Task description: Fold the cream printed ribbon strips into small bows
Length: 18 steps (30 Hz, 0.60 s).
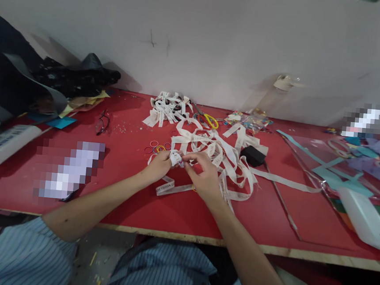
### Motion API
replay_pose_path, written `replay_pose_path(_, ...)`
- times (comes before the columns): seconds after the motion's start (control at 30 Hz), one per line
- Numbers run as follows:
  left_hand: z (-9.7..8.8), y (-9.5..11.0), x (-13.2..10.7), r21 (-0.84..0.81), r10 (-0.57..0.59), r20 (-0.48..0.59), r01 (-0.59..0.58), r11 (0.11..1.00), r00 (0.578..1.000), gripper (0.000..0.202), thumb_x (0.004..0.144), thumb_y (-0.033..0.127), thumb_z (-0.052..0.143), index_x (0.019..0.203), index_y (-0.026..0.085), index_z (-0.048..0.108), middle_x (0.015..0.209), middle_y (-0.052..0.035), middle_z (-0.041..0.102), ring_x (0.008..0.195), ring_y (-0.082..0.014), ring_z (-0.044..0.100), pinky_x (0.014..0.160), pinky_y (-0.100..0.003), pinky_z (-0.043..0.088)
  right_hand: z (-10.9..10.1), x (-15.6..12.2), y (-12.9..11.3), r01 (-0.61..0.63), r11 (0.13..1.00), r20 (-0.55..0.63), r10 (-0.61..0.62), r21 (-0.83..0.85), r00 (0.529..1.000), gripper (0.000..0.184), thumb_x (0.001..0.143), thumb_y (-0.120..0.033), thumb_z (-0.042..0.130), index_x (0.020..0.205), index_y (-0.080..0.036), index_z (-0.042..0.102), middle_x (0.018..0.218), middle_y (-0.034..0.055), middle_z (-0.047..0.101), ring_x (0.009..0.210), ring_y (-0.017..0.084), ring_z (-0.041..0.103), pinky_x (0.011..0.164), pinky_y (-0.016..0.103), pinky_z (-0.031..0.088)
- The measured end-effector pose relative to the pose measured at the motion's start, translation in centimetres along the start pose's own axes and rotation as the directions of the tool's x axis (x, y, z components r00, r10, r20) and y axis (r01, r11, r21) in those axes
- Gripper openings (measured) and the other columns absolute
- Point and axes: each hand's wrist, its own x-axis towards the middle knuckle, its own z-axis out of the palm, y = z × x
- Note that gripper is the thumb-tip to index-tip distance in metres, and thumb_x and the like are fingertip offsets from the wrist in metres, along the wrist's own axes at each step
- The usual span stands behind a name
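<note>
My left hand (157, 166) is closed on a small bunch of folded white ribbon (175, 158) above the middle of the table. From the other side, my right hand (204, 174) pinches the bunch's edge with thumb and forefinger, where a bit of purple shows. Whether that purple is a rubber band is too small to tell. Beneath lies a loose length of printed white ribbon (172, 187). More ribbon (230, 157) is heaped in loops behind my right hand. Several coloured rubber bands (160, 149) lie just beyond my left hand.
Gathered ribbon bows (169, 107) are piled at the back, beside yellow-handled scissors (212, 120). A black block (253, 156) sits right of the ribbon heap. Eyeglasses (103, 123) lie at left. A white power strip (366, 218) is at right, near clear plastic sheeting.
</note>
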Motion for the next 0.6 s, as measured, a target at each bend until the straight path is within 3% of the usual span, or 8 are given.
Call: replay_pose_path(0.6,-0.4,0.05,-0.07,0.152,0.009,-0.003,-0.009,0.988,1.0,0.029,0.074,0.04,0.053,0.069,0.013,0.06,0.06,0.0026,0.051,0.061,-0.0114,0.045,0.06,-0.023,0.037,-0.11,0.03,0.0,-0.032,0.999,0.075,0.03,0.023,0.997,0.017,0.082,-0.013,0.05,0.09,-0.023,0.06,0.094,0.003,0.064,0.091,0.019,0.058,0.083,0.034,0.046)
